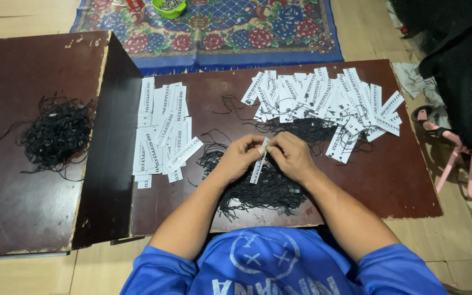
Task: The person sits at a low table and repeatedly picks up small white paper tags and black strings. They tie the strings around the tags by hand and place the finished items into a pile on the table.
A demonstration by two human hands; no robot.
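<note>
Near the table's [389, 186] front edge, both hands pinch one white tag [259, 161].
Left hand [240, 155] and right hand [290, 155] work over black strings [269, 191]; a neat tag pile [162, 131] lies by the left edge, a loose tag heap [329, 101] at the back.

— Arms?
— Two bare forearms, blue short sleeves at the upper arms, both reaching forward and converging at centre.

— Left hand [240, 154]?
— Fingers curled inward, thumb and fingertips pinched together, knuckles up.

— Right hand [291, 155]?
— Same pose, mirrored: fingers bent, tips pinched, meeting the left hand's fingertips. Wrists level, slightly flexed.
</note>
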